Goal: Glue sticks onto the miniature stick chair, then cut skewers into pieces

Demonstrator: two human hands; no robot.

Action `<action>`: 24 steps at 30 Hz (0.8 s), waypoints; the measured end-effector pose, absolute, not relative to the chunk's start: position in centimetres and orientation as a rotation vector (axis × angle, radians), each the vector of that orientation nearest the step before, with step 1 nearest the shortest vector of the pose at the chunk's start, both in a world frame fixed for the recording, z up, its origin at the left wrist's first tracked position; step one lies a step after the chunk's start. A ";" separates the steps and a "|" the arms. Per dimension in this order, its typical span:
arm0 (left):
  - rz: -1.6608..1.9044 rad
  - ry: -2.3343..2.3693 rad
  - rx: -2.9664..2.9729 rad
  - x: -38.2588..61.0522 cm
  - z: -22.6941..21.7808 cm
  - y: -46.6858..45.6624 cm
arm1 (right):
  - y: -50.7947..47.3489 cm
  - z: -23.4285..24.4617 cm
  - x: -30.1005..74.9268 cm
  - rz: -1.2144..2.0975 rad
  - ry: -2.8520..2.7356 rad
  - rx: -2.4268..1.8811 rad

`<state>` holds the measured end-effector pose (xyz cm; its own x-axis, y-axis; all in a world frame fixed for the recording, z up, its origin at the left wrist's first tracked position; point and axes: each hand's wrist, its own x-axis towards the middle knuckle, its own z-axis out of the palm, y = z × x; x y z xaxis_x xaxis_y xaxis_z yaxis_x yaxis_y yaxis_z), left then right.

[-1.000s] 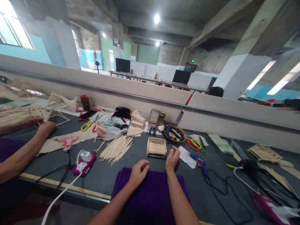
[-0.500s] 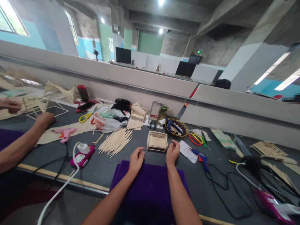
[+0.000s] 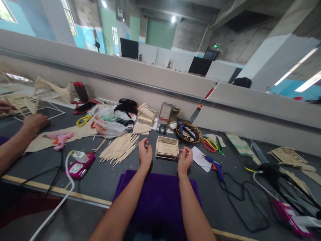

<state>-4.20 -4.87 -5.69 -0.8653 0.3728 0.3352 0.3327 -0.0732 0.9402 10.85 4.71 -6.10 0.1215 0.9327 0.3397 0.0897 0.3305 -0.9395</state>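
Observation:
My left hand rests on the dark table with its fingers curled in, between a fan of thin wooden sticks and a small stick-built tray model. What its fingers hold, if anything, is hidden. To the right of that model sits my right hand, loosely closed, with nothing visible in it. It lies beside a white paper slip. Both forearms lie over a purple cloth at the table's near edge.
A blue glue gun, scissors and a round woven dish lie to the right. Black cables run to a pink power strip. To the left are a plastic bag, a pink glue gun and a co-worker's hand.
My left hand has moved forward off the purple cloth to beside the sticks. My right hand stayed by the tray model. The camera tipped downward.

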 end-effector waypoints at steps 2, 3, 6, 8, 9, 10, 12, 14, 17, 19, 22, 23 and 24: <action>2.090 2.132 0.906 -4.2 -5.6 -4.8 | 4.7 -5.9 10.9 0.855 -1.276 -1.061; 2.072 2.135 0.932 -4.2 -5.5 -4.8 | 4.7 -5.8 10.9 0.875 -1.259 -1.059; 2.048 2.126 0.919 -4.3 -5.2 -4.9 | 4.7 -5.7 10.9 0.936 -1.196 -1.059; 2.051 2.095 0.893 -4.4 -5.1 -4.9 | 4.8 -5.9 10.7 0.981 -1.136 -1.062; 2.056 2.080 0.884 -4.6 -5.0 -4.9 | 4.8 -5.9 10.7 1.007 -1.102 -1.066; 2.059 2.071 0.877 -4.7 -5.0 -4.9 | 4.8 -6.0 10.6 1.033 -1.072 -1.069; 2.062 2.075 0.863 -5.0 -5.0 -5.0 | 4.7 -6.2 10.6 1.084 -1.031 -1.073; 2.051 2.092 0.866 -5.2 -5.0 -5.1 | 4.5 -6.3 10.7 1.127 -1.004 -1.079; 2.020 2.142 0.920 -5.4 -4.7 -5.6 | 4.1 -6.3 11.0 1.179 -0.939 -1.106; 1.973 2.236 1.004 -5.5 -4.3 -5.9 | 3.9 -6.3 11.2 1.206 -0.894 -1.119; 1.901 2.397 1.158 -5.3 -3.6 -6.1 | 3.5 -6.2 11.2 1.246 -0.840 -1.125; 1.884 2.427 1.209 -5.3 -3.4 -6.2 | 3.4 -6.1 11.2 1.256 -0.823 -1.125; 1.870 2.441 1.254 -5.2 -3.3 -6.1 | 3.3 -6.0 11.1 1.262 -0.809 -1.125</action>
<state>-5.23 -6.12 -3.30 -0.7013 0.4501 0.5528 0.6510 0.0883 0.7540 11.14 3.30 -6.00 0.1692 0.9791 -0.1128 -0.3059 -0.0567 -0.9504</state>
